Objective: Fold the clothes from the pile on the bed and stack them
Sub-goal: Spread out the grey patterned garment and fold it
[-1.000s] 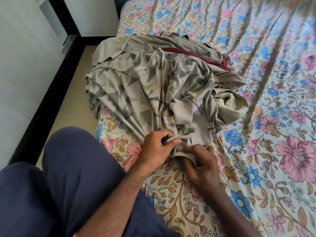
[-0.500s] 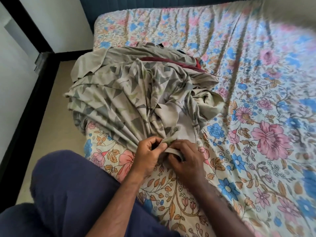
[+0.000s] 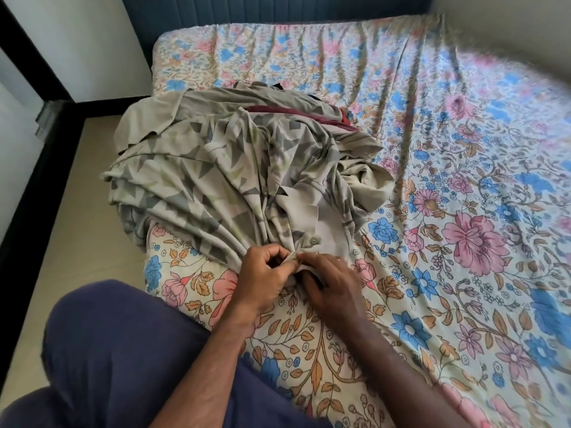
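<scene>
A beige shirt with grey and green triangle print (image 3: 197, 180) lies crumpled on top of the clothes pile at the bed's left side. Its collar and button placket (image 3: 312, 239) face me. My left hand (image 3: 262, 279) pinches the placket edge just below a button. My right hand (image 3: 333, 285) grips the same strip of fabric from the other side, fingertips meeting the left hand's. Under the shirt lie a plain beige garment (image 3: 173, 115) and a maroon garment (image 3: 296, 114), mostly hidden.
The floral bedsheet (image 3: 448, 211) covers the mattress to the right and front of the pile. My knee in navy trousers (image 3: 117, 350) is at the lower left. The floor (image 3: 74, 242) and a black frame run along the left; a blue headboard (image 3: 247, 10) is behind.
My two hands have drawn closer together on the shirt's placket. The camera has tilted up and back, showing more of the bed and headboard. The pile has not moved.
</scene>
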The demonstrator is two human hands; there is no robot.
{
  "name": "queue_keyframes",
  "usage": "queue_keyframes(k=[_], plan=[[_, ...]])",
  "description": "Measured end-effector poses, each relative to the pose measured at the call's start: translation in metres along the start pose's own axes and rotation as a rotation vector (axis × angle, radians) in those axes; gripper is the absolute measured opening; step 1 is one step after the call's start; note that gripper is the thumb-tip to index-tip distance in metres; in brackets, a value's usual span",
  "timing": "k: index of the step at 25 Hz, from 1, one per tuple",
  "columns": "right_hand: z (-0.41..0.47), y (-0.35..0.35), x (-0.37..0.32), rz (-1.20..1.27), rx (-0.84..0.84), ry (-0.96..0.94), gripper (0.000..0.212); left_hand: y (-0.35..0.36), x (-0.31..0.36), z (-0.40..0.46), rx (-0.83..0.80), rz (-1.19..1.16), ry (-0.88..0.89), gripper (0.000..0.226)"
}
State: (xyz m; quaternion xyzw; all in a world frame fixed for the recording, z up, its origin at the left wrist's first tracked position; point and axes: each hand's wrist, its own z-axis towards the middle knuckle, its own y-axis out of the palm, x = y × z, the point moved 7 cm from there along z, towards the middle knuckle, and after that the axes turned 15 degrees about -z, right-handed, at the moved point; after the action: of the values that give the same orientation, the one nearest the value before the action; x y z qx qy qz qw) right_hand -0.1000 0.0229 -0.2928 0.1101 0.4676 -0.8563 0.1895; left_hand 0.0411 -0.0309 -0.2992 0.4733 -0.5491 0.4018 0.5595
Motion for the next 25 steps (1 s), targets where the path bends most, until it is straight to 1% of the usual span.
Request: queue_keyframes(k=[4,6,8,10,12,14,16,18,20,23,25], plan=[[0.004,-0.006,0.0,0.066,0.015,0.027,0.029,0.004,0.004,-0.006,-0.143,0.057,0.032,0.009],[0.004,-0.005,0.003,0.085,-0.015,0.06,0.031,0.004,0.002,-0.007,-0.16,0.084,0.032,0.01],[0.005,-0.005,0.007,0.107,-0.02,0.077,0.027,0.001,-0.002,-0.005,-0.128,0.105,0.028,0.007],[0.007,-0.005,0.012,0.203,0.005,0.135,0.02,0.002,-0.001,-0.004,-0.098,0.137,0.051,0.006],[0.01,-0.003,0.019,0.36,-0.003,0.273,0.02,0.007,0.007,-0.005,-0.059,0.217,0.141,0.007],[0.011,0.0,0.023,0.453,-0.03,0.371,0.021,0.01,0.016,-0.007,0.015,0.331,0.247,0.006],[0.01,0.002,0.023,0.479,-0.049,0.378,0.021,0.01,0.02,-0.007,0.039,0.349,0.29,0.007],[0.01,0.003,0.023,0.502,-0.067,0.353,0.019,0.008,0.019,-0.007,0.021,0.294,0.304,0.011],[0.011,0.003,0.023,0.574,-0.106,0.336,0.015,0.006,0.017,-0.007,0.025,0.229,0.278,0.008],[0.014,0.001,0.023,0.727,-0.186,0.352,0.017,0.004,0.006,-0.003,0.038,0.072,0.135,0.005],[0.016,0.001,0.024,0.738,-0.21,0.369,0.021,0.005,-0.001,-0.001,0.025,0.011,0.052,0.007]])
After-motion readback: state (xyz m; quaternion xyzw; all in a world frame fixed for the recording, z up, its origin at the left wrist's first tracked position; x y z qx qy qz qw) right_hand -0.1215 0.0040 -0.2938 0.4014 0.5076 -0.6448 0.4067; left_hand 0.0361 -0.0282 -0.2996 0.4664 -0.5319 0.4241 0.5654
